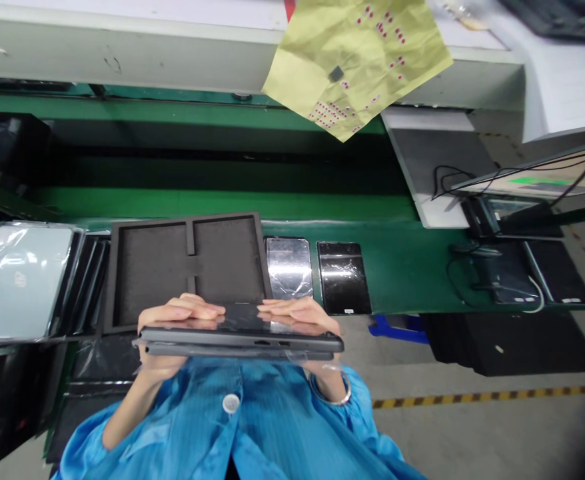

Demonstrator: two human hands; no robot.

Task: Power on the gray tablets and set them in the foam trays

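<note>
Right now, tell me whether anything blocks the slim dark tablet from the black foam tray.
Nothing visible: the slim dark tablet, between left hand and right hand, overlaps the near edge of the black foam tray.

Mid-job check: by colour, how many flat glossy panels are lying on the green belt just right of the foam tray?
Silver panel: 1
Black panel: 1
Total: 2
</note>
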